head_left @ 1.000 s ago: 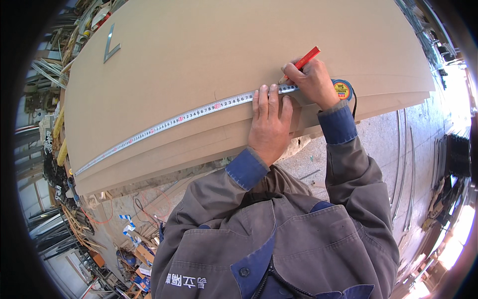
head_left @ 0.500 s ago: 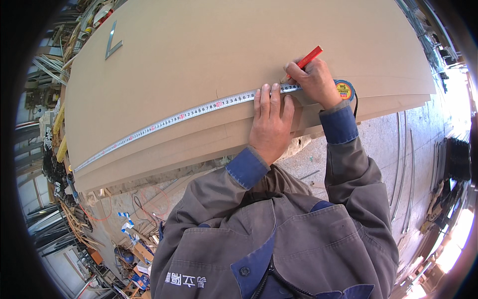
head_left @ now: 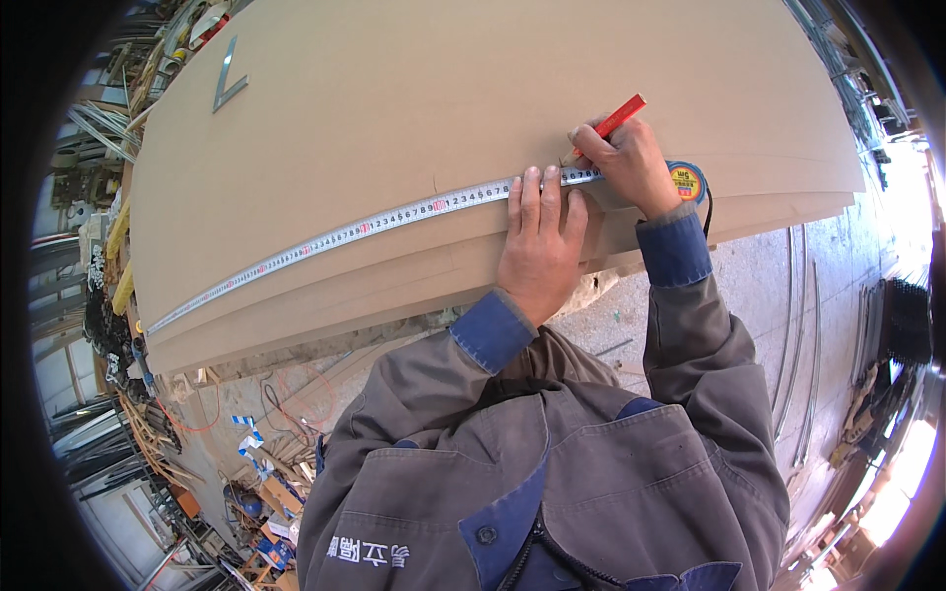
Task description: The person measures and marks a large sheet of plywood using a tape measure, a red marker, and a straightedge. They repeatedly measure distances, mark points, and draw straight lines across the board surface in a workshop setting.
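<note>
Across the near part of a large tan board [head_left: 473,89] runs an extended white tape measure [head_left: 394,217], its round blue-and-yellow case [head_left: 688,181] beside my right wrist. My left hand [head_left: 542,241] lies flat with fingers stretched out, the fingertips pressing on the blade. In my right hand [head_left: 631,163] is a red carpenter's pencil [head_left: 621,116], gripped between thumb and fingers. Its point is down at the board just beyond the blade, close to my left fingertips. A thin pencil mark shows on the board further left.
A metal carpenter's square [head_left: 230,84] lies on the board at the far left. More boards are stacked underneath, their edges [head_left: 325,325] stepping toward me. Long metal rods [head_left: 808,345] lie on the floor at right. Cluttered materials and cartons [head_left: 281,497] stand at left.
The view has shifted slightly, so things sit a little to the right. My left hand still presses the tape, and my right hand keeps the pencil near the same spot.
</note>
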Demonstrator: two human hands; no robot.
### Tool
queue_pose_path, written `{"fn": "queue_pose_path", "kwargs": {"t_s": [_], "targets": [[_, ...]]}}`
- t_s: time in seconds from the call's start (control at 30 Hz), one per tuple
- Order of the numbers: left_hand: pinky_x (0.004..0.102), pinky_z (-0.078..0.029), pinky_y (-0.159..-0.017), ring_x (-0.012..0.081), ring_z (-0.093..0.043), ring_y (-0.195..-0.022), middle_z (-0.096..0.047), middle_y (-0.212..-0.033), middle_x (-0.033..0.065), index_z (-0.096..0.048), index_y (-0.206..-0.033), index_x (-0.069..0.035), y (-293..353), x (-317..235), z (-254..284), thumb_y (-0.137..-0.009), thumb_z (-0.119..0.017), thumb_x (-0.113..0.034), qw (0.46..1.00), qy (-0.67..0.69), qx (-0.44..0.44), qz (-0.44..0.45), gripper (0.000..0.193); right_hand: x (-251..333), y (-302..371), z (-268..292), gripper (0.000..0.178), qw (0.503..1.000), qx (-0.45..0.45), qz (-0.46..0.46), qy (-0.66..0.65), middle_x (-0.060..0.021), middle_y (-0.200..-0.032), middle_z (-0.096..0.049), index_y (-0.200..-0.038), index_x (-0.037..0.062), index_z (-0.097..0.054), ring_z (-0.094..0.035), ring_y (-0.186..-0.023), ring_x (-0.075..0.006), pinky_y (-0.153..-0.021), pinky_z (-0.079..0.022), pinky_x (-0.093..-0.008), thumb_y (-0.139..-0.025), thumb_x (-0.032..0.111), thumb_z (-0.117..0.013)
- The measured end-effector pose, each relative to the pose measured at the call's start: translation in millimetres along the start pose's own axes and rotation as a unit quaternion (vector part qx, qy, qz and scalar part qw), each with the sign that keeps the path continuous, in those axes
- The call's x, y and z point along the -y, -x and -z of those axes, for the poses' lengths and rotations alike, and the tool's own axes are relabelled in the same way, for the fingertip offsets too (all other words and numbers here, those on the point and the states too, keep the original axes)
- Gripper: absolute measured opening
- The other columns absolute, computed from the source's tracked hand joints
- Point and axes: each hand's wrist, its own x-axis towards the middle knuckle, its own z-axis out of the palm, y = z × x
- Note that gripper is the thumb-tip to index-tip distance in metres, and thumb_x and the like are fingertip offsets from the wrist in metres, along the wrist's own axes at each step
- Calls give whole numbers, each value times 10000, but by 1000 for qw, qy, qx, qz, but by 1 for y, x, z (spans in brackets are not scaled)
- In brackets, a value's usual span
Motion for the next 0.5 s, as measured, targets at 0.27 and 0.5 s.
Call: {"fn": "queue_pose_path", "kwargs": {"t_s": [0.27,0.5], "targets": [[611,-274,-1211,478,-359,-1425,-419,-1486,287,-513,-1355,-19,-1,-3,3,-636,-887,-270,1000,8,-8,-5,848,-3,0,-6,305,990,-78,23,-118,-105,-913,-768,-1202,-22,-678,-641,-745,-103,-699,-548,-255,-1017,211,-611],[602,-286,-1206,476,-364,-1420,-427,-1478,286,-518,-1342,-21,0,-1,6,-643,-887,-274,1000,1,-14,-6,830,4,28,30,306,990,-104,87,-41,-117,-906,-752,-1212,-5,-671,-665,-754,-148,-732,-559,-297,-972,184,-669]]}}
